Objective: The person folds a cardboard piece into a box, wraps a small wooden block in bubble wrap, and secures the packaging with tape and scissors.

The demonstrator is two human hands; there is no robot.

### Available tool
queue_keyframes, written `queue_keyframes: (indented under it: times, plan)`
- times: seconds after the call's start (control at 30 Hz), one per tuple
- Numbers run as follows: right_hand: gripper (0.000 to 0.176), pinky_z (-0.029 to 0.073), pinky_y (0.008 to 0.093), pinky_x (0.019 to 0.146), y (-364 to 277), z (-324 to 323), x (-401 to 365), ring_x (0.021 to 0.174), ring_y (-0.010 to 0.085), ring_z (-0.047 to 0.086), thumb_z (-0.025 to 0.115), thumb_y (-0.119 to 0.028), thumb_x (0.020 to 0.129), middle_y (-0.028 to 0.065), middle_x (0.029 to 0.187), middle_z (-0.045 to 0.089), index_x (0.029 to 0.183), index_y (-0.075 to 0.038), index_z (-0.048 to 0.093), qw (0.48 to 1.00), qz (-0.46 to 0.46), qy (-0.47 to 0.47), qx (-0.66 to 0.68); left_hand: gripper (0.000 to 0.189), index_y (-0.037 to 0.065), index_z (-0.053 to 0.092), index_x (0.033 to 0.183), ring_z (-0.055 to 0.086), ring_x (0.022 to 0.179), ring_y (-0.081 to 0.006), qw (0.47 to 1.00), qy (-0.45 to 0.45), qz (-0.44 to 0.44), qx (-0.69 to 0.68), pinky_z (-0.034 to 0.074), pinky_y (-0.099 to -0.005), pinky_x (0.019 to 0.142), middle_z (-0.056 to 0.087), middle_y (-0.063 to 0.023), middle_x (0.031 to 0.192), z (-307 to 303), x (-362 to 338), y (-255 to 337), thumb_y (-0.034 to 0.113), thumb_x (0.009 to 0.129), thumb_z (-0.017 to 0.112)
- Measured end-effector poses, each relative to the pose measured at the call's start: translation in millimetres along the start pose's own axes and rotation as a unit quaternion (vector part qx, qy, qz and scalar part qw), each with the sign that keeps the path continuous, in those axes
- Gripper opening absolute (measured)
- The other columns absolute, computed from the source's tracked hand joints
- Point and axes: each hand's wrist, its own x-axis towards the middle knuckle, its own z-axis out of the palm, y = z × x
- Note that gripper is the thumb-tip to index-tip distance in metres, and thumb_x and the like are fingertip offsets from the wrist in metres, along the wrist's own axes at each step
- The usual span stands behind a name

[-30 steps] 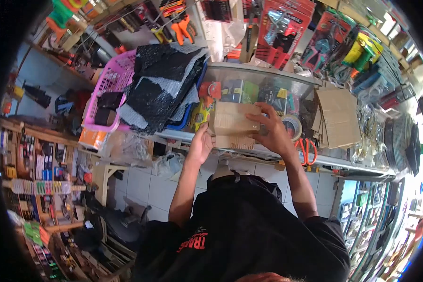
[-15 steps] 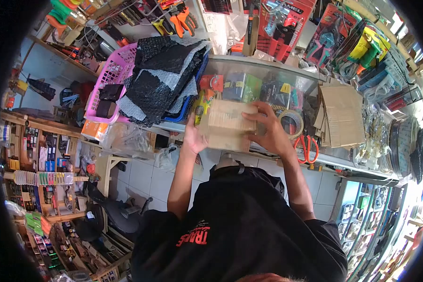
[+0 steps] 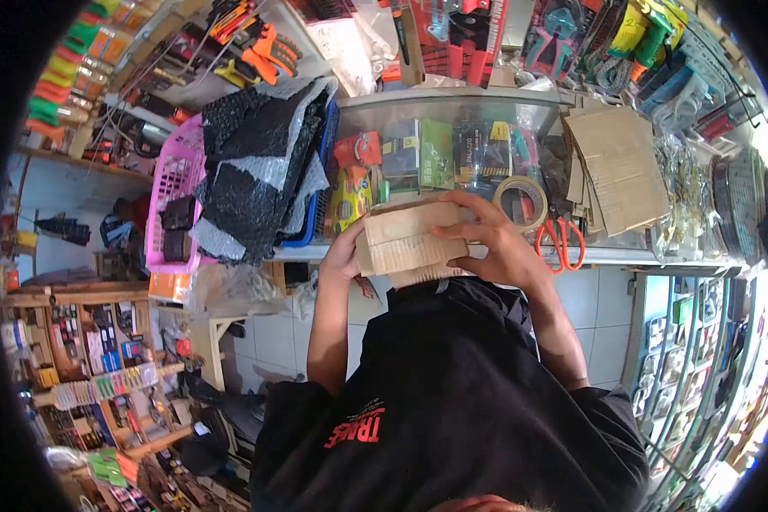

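Note:
Between my two hands is a small brown cardboard box (image 3: 414,239), held in front of my chest at the edge of the glass counter (image 3: 606,249). My left hand (image 3: 343,256) grips its left side, its fingers partly hidden behind the box. On the other side, my right hand (image 3: 495,243) has its fingers and thumb curved over the right end. A roll of tape (image 3: 539,203) lies just beyond my right hand, with orange-handled scissors (image 3: 561,247) beside it.
Flat cardboard pieces (image 3: 623,171) are stacked at the right of the counter. At the left stands a pink basket (image 3: 164,192) beside black bubble wrap (image 3: 247,171). Packaged goods (image 3: 435,154) show under the glass. Packaged tools (image 3: 469,43) line the back.
The box has tilted and come slightly lower, closer to my body, with both hands still on it. My head view has shifted, so the counter items appear displaced.

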Motion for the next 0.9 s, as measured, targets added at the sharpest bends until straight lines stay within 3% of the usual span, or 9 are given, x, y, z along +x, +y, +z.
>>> queue_keyframes:
  times: [0.3, 0.43, 0.53, 0.57, 0.67, 0.7, 0.8, 0.83, 0.9]
  plan:
    - [0.064, 0.042, 0.0498, 0.117, 1, 24, 36, 0.144, 0.0356, 0.051, 0.091, -0.006, 0.068, 0.0131, 0.158, 0.050, 0.128, -0.020, 0.076, 1.000, 0.000, 0.006, -0.022, 0.065, 0.002, 0.052, 0.147, 0.055, 0.135, -0.0232, 0.988, -0.109, 0.093, 0.063, 0.045, -0.0392, 0.114, 0.057, -0.0150, 0.144, 26, 3, 33, 0.049, 0.104, 0.062]
    - [0.065, 0.041, 0.0497, 0.116, 17, 44, 33, 0.145, 0.0349, 0.050, 0.091, -0.007, 0.068, 0.0138, 0.159, 0.049, 0.130, -0.020, 0.075, 0.999, 0.026, 0.023, 0.041, 0.055, 0.007, 0.054, 0.148, 0.054, 0.130, -0.0184, 0.961, 0.001, 0.105, 0.255, 0.042, -0.0327, 0.109, 0.059, -0.0105, 0.137, 23, -6, 33, 0.042, 0.106, 0.061]
    - [0.066, 0.042, 0.0496, 0.115, 16, 51, 28, 0.145, 0.0351, 0.050, 0.091, -0.007, 0.069, 0.0144, 0.160, 0.048, 0.131, -0.020, 0.074, 0.998, 0.031, 0.053, 0.029, 0.050, 0.005, 0.058, 0.143, 0.056, 0.118, -0.0156, 0.880, 0.090, 0.150, 0.441, 0.045, -0.0302, 0.102, 0.062, -0.0076, 0.127, 41, -13, 40, 0.039, 0.106, 0.062]
    - [0.066, 0.043, 0.0497, 0.115, 13, 53, 26, 0.145, 0.0357, 0.050, 0.090, -0.007, 0.069, 0.0144, 0.160, 0.048, 0.131, -0.021, 0.074, 0.997, 0.040, 0.058, 0.012, 0.046, 0.004, 0.062, 0.138, 0.056, 0.103, -0.0123, 0.862, 0.107, 0.158, 0.470, 0.046, -0.0281, 0.094, 0.063, -0.0043, 0.116, 44, -13, 44, 0.036, 0.106, 0.065]
    - [0.066, 0.043, 0.0500, 0.115, 5, 61, 29, 0.144, 0.0379, 0.050, 0.090, -0.008, 0.070, 0.0148, 0.161, 0.047, 0.133, -0.022, 0.073, 0.992, 0.072, 0.091, -0.043, 0.044, 0.003, 0.062, 0.138, 0.052, 0.092, -0.0091, 0.864, 0.110, 0.201, 0.449, 0.045, -0.0259, 0.086, 0.061, -0.0003, 0.107, 50, -3, 55, 0.033, 0.105, 0.067]
    - [0.067, 0.043, 0.0502, 0.115, 5, 65, 31, 0.144, 0.0388, 0.050, 0.089, -0.008, 0.070, 0.0150, 0.161, 0.047, 0.134, -0.022, 0.073, 0.988, 0.086, 0.108, -0.062, 0.048, 0.003, 0.059, 0.143, 0.059, 0.107, -0.0158, 0.858, 0.113, 0.181, 0.467, 0.047, -0.0305, 0.097, 0.065, -0.0071, 0.120, 51, -1, 59, 0.030, 0.105, 0.068]
    - [0.070, 0.043, 0.0505, 0.115, 8, 74, 37, 0.143, 0.0413, 0.050, 0.089, -0.008, 0.071, 0.0156, 0.164, 0.044, 0.137, -0.024, 0.071, 0.980, 0.105, 0.143, -0.093, 0.052, 0.003, 0.054, 0.148, 0.056, 0.134, -0.0266, 0.727, 0.120, 0.352, 0.577, 0.042, -0.0382, 0.114, 0.060, -0.0171, 0.142, 64, 4, 51, 0.030, 0.105, 0.067]
    - [0.071, 0.043, 0.0505, 0.115, 10, 76, 37, 0.143, 0.0421, 0.050, 0.088, -0.008, 0.072, 0.0159, 0.164, 0.043, 0.139, -0.025, 0.070, 0.978, 0.108, 0.149, -0.097, 0.061, 0.002, 0.047, 0.154, 0.036, 0.154, -0.0401, 0.719, 0.093, 0.353, 0.592, 0.030, -0.0511, 0.125, 0.040, -0.0243, 0.164, 71, 0, 52, 0.030, 0.104, 0.068]
    - [0.073, 0.043, 0.0510, 0.116, 16, 80, 38, 0.144, 0.0430, 0.048, 0.087, -0.009, 0.074, 0.0170, 0.166, 0.041, 0.141, -0.026, 0.068, 0.974, 0.097, 0.166, -0.117, 0.067, 0.005, 0.045, 0.158, 0.033, 0.155, -0.0456, 0.589, 0.080, 0.397, 0.699, 0.028, -0.0579, 0.124, 0.034, -0.0245, 0.168, 94, -8, 45, 0.030, 0.102, 0.070]
